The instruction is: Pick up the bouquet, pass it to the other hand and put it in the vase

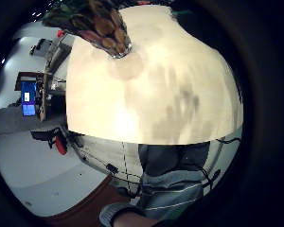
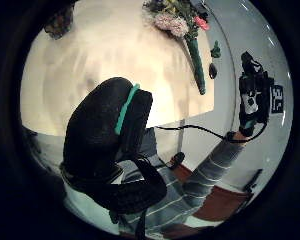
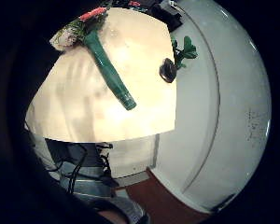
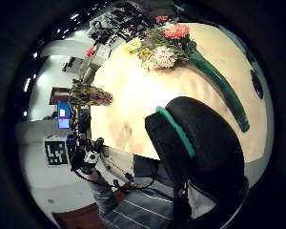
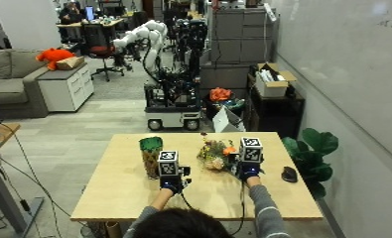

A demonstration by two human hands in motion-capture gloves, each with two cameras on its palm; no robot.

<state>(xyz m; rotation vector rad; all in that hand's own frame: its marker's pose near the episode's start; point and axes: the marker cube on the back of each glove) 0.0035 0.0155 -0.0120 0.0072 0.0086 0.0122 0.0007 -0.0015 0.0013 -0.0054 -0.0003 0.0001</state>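
The bouquet (image 5: 215,152), pink, orange and white flowers in a long green wrap, lies on the wooden table (image 5: 116,198). Its green stem (image 3: 109,70) points toward the person's edge. A green-topped patterned vase (image 5: 151,154) stands upright left of the flowers. My right hand (image 5: 248,171) hovers just right of the bouquet and hides the stem in the outside view; it holds nothing. My left hand (image 5: 169,182) hovers near the vase's front right, also with nothing in it. The bouquet (image 4: 164,45) and the vase (image 4: 88,95) both show beyond the right thumb (image 4: 200,143).
A black mouse (image 5: 289,173) lies near the table's right edge, with a potted plant (image 5: 312,146) on the floor beyond it. A wheeled robot base (image 5: 172,111) stands behind the table's far edge. The wall runs along the right.
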